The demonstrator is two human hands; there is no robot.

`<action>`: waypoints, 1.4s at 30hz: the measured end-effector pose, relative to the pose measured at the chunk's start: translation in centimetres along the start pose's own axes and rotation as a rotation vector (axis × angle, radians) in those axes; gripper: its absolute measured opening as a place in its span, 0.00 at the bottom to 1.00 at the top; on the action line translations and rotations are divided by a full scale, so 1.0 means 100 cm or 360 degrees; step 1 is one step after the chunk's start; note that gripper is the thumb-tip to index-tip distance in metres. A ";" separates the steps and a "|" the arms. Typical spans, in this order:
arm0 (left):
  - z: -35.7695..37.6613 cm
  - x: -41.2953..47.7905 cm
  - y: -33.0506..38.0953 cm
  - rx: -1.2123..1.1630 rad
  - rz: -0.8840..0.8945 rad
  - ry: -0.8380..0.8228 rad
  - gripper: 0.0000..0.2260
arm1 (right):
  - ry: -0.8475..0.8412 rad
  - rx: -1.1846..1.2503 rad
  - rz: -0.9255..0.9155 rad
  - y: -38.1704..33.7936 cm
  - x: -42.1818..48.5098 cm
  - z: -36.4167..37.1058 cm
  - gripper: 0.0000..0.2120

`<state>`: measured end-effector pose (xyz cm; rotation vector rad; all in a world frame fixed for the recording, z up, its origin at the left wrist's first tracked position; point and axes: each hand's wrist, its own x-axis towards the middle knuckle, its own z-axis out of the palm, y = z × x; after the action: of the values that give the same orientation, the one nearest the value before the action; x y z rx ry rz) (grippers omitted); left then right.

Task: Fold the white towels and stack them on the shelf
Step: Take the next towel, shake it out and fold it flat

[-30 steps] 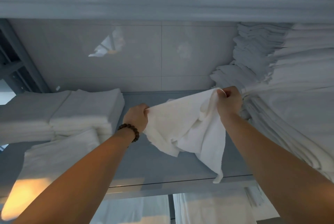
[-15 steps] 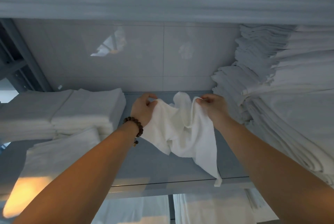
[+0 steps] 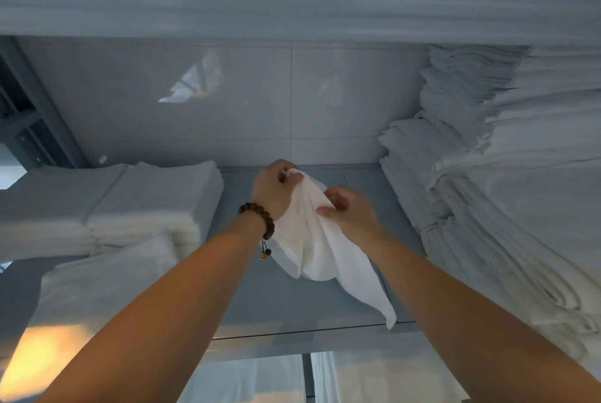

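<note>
Up close, the left hand (image 3: 274,189) grips the bunched top of a white towel (image 3: 317,241), and the right hand (image 3: 353,212) pinches the cloth just beside it. The towel hangs over the grey shelf (image 3: 292,300), between a low folded stack (image 3: 153,201) on the left and a tall pile (image 3: 487,181) on the right

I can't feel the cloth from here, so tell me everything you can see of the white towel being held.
The white towel is plain, thin, soft-looking cloth, not yet folded. It hangs bunched in loose creases over the grey shelf. The left hand grips its gathered top; the right hand pinches a fold just below. One corner trails toward the shelf's front edge; contact there cannot be told.
</note>
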<state>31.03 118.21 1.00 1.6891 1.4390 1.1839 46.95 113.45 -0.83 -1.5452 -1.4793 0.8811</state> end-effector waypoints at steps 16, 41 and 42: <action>0.000 -0.012 -0.010 0.0197 0.0129 -0.0535 0.19 | 0.0024 -0.0083 -0.0027 -0.027 0.021 -0.001 0.05; -0.011 -0.009 -0.018 -0.0636 -0.0452 -0.0324 0.17 | 0.0354 0.0274 0.0102 0.000 0.010 -0.006 0.04; -0.009 -0.010 -0.016 -0.0695 -0.0476 -0.0350 0.16 | 0.0320 0.0324 0.0090 -0.005 0.008 -0.002 0.04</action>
<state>29.54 117.52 -0.30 1.2140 1.1476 1.0189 46.96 114.24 -0.24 -1.4832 -1.1715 0.8540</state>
